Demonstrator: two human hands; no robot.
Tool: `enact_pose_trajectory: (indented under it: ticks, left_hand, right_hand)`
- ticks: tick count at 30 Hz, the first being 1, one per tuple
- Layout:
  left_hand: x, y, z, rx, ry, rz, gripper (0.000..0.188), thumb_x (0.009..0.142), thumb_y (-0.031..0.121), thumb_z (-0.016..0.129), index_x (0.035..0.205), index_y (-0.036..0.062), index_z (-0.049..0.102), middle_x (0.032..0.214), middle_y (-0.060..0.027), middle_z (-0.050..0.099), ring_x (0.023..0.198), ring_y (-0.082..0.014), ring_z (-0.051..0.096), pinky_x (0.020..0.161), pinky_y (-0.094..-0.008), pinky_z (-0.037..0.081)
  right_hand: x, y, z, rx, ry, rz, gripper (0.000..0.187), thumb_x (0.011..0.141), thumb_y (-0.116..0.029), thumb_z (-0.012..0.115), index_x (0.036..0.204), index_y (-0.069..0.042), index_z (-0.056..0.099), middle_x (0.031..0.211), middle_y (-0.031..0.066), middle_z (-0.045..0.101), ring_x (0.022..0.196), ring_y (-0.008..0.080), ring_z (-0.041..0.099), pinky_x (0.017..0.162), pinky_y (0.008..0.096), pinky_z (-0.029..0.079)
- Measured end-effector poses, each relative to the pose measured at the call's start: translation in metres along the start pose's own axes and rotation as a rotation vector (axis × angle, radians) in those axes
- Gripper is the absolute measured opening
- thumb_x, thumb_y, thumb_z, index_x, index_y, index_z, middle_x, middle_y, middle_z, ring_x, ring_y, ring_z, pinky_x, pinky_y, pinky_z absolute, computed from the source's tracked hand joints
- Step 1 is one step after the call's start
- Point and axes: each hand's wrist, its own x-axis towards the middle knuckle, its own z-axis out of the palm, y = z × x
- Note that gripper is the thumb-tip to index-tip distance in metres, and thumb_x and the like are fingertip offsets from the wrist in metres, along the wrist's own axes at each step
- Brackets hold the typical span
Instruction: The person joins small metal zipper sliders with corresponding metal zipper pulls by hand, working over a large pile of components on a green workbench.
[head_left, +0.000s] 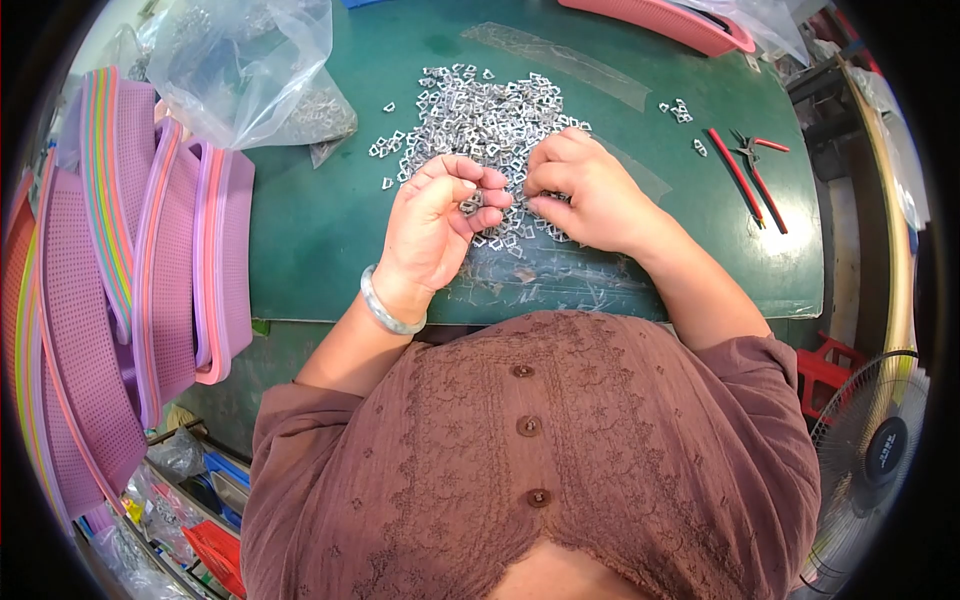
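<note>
A heap of small silver metal pieces (485, 115), shaped like little open frames, lies on the green table (350, 250). At the near left side of the heap is my left hand (440, 215), palm turned up, with its fingers curled in and the thumb bent against them. Silver shows between those fingers, but whether it is held or lies behind them is unclear. My right hand (590, 190) is at the heap's near right, back of the hand up, fingers closed and pointing down to the left. Whatever sits at its fingertips is too small to make out. A pale bangle (390, 305) circles my left wrist.
Pliers with red handles (760, 170) and a red stick-like tool (735, 178) lie at the right. A clear plastic bag (245, 75) of metal pieces stands far left. Purple baskets (225, 250) are stacked left; a pink basket (665, 25) is at the back, a fan (880, 460) lower right.
</note>
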Motion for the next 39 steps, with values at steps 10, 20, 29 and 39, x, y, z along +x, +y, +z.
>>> enact_pose_trajectory:
  ticks: [10, 20, 29, 39]
  left_hand:
    - [-0.001, -0.003, 0.002, 0.089, 0.055, -0.019, 0.011, 0.083, 0.009, 0.045, 0.09, 0.0029, 0.051, 0.08, -0.0067, 0.054, 0.065, -0.013, 0.051, 0.054, -0.0223, 0.041]
    - [-0.003, 0.0, 0.011, 0.288, 0.112, -0.085, 0.008, 0.083, 0.01, 0.051, 0.087, 0.0041, 0.056, 0.068, -0.0022, 0.055, 0.052, -0.0066, 0.047, 0.043, -0.0171, 0.036]
    - [-0.004, -0.004, 0.013, 0.32, 0.086, -0.057, 0.007, 0.083, 0.011, 0.055, 0.081, 0.0048, 0.057, 0.065, -0.0008, 0.055, 0.049, -0.0044, 0.046, 0.04, -0.0148, 0.033]
    - [-0.007, -0.003, 0.015, 0.328, 0.09, -0.007, 0.006, 0.083, 0.011, 0.055, 0.081, 0.0057, 0.057, 0.065, 0.0004, 0.055, 0.05, -0.0041, 0.046, 0.042, -0.0143, 0.034]
  right_hand:
    - [0.002, -0.004, 0.011, -0.15, 0.047, -0.001, 0.013, 0.066, -0.012, 0.061, 0.077, -0.006, 0.061, 0.083, 0.0066, 0.052, 0.082, 0.0241, 0.047, 0.075, 0.0344, 0.038]
    - [0.004, -0.006, 0.003, 0.007, 0.138, -0.013, 0.013, 0.066, -0.008, 0.062, 0.078, -0.005, 0.059, 0.082, 0.0058, 0.053, 0.083, 0.0247, 0.047, 0.075, 0.0345, 0.039]
    - [0.005, -0.01, -0.001, 0.053, 0.222, -0.102, 0.017, 0.067, -0.004, 0.063, 0.084, -0.004, 0.058, 0.083, 0.0067, 0.054, 0.08, 0.0244, 0.05, 0.07, 0.0326, 0.041]
    - [0.002, -0.009, -0.006, 0.527, 0.087, 0.268, 0.012, 0.076, -0.009, 0.059, 0.083, 0.0, 0.059, 0.076, 0.0052, 0.056, 0.067, 0.0114, 0.052, 0.06, 0.0244, 0.043]
